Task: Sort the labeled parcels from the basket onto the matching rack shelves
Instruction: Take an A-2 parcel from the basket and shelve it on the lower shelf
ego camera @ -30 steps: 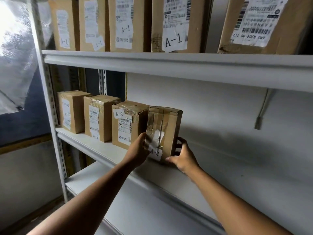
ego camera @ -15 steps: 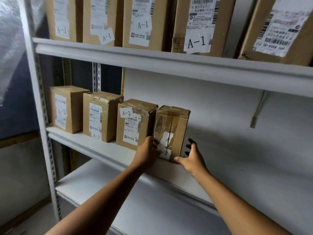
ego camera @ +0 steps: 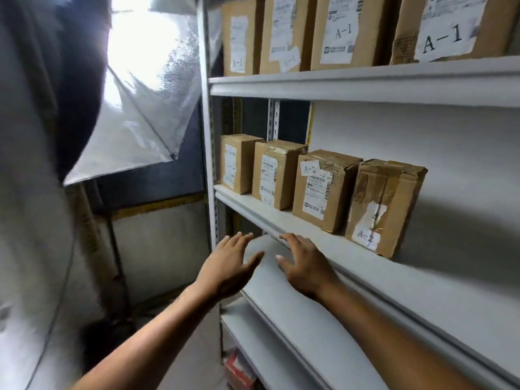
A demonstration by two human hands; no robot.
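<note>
Both hands have let go of the parcel [ego camera: 384, 205] and drawn back. Rack [ego camera: 365, 83] fills the right; the parcel stands at 3 o'clock on the middle shelf [ego camera: 422, 280], beside three A-2 boxes [ego camera: 277, 174]. Left hand [ego camera: 229, 266] and right hand [ego camera: 305, 266], at 6 o'clock, hang released, fingers spread.

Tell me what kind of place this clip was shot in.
Likely a parcel storeroom or small sorting room: a white metal rack holds rows of cardboard parcels with shipping labels, marked A-1 on the upper shelf and A-2 below.
</note>
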